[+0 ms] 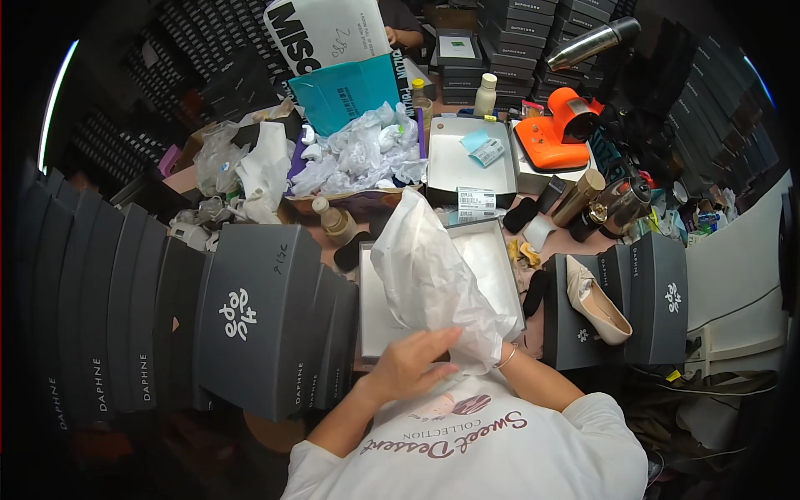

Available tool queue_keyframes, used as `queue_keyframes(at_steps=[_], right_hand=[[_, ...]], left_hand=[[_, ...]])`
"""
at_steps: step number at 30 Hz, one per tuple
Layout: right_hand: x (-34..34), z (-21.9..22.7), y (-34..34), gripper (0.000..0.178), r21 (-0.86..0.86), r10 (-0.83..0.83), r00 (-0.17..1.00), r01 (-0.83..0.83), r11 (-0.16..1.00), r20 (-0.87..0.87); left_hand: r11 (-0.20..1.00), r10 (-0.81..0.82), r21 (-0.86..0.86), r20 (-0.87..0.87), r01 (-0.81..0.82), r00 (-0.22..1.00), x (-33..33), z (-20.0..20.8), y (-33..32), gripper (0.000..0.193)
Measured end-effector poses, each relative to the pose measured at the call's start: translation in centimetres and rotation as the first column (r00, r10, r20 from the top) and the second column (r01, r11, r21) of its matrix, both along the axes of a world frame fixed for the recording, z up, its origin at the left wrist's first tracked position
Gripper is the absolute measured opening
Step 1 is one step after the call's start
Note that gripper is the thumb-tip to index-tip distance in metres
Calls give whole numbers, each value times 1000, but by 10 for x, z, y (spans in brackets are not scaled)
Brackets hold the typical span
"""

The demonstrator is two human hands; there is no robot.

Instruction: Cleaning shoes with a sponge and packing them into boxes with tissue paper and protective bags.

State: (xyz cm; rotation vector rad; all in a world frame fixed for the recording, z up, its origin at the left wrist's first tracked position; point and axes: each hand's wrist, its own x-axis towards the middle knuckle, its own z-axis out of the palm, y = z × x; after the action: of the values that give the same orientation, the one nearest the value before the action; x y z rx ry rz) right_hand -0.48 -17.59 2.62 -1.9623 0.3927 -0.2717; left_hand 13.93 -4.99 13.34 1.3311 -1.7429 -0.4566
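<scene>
A crumpled sheet of white, thin wrapping paper point(425, 271) stands up in front of me, over an open shoe box point(379, 321) with a pale inside. My left hand point(410, 362) is beside the paper's lower end, its fingers stretched out and apart. My right hand point(508, 357) is mostly behind or inside the paper's lower end; only the wrist with a thin bracelet shows, and the fingers are hidden. To the right, a beige pointed flat shoe point(598, 307) lies on a dark grey shoe box point(567, 342).
Dark grey shoe boxes point(250, 308) stand in a row at the left. Behind the open box are a box of crumpled white stuffing point(362, 154), a shallow tray point(450, 171) with labels, and an orange scanner stand point(554, 137). Bottles and a tumbler point(579, 198) crowd the back right.
</scene>
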Motion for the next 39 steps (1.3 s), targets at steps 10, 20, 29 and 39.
queue_keyframes(at_steps=[10,20,29,39], right_hand=[[-22,17,31,46,-235,48,967,-108,966,-250],[-34,-24,2,49,103,-307,948,298,949,82],[-41,-45,-14,51,-181,-220,975,224,958,43],[-15,-44,4,47,370,-504,828,401,838,244]], left_hand=[[884,-315,465,512,50,799,17,-25,-85,20],[735,653,-88,-178,-673,736,26,-51,-45,85],[988,123,131,-988,-82,-98,89,-133,-27,33],[585,210,587,-776,559,594,-40,-114,-21,55]])
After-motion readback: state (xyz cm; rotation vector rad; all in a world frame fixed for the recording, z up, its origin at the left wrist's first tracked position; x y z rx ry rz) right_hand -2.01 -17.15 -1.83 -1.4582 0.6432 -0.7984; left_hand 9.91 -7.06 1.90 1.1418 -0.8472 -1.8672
